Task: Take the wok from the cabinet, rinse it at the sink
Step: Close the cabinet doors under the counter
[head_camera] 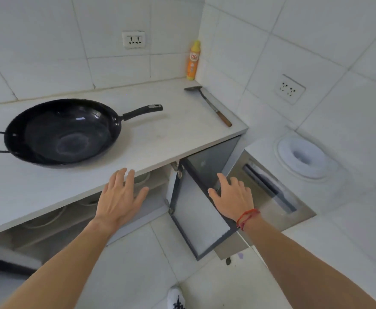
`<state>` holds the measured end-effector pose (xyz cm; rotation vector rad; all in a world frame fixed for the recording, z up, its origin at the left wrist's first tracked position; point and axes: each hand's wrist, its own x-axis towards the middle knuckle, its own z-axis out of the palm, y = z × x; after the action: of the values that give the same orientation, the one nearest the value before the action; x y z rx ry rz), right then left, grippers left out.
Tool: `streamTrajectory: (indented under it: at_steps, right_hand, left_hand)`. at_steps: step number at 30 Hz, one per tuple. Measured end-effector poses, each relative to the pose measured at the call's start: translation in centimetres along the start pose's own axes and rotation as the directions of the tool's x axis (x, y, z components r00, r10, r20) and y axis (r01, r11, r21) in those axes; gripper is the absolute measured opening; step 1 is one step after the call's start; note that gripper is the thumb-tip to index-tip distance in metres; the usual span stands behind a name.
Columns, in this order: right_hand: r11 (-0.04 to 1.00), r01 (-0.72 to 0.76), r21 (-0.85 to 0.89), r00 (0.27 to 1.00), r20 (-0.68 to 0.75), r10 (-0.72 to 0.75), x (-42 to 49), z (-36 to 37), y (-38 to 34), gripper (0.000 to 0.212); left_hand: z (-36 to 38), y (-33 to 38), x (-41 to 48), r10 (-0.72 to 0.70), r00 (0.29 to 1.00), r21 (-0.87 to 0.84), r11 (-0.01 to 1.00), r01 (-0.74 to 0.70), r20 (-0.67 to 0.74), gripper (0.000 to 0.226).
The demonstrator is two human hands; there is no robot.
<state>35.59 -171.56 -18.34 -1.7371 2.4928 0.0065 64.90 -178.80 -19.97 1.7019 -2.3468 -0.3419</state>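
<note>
A black wok [64, 132] with a long handle and a loop handle sits on the white countertop [160, 134] at the left. Below the counter the cabinet [115, 208] stands open, its grey-framed door [198, 217] swung out towards me. My left hand [120, 197] hovers with spread fingers in front of the counter's edge, holding nothing. My right hand [231, 197] rests with straight fingers on the top edge of the open door. No sink is in view.
A metal spatula with a wooden handle [209, 104] lies at the counter's right end. An orange and yellow bottle [193, 61] stands in the corner. White bowls sit on the cabinet shelf [141, 178]. A squat toilet [303, 157] lies at the right, past a metal floor plate [271, 192].
</note>
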Motion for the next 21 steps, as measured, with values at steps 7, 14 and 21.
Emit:
streamTrajectory:
  at_steps: [7,14,21]
  right_hand:
    - [0.986,-0.168,0.015,0.982,0.085,0.166,-5.9,2.2,3.7,0.062]
    - [0.971,-0.234,0.048,0.961,0.163,0.224,-6.0,4.5,6.5,0.061]
    - [0.959,-0.239,0.153,0.948,0.250,0.196,-3.4,8.5,8.7,0.050]
  left_hand:
    - [3.4,4.2,-0.9,0.163,0.980,-0.009,0.987,-0.163,0.116,0.080]
    - [7.1,8.1,-0.4,0.255,0.945,-0.045,0.967,-0.251,0.204,0.079]
    - [12.4,12.2,1.3,0.347,0.870,-0.058,0.935,-0.350,0.350,0.070]
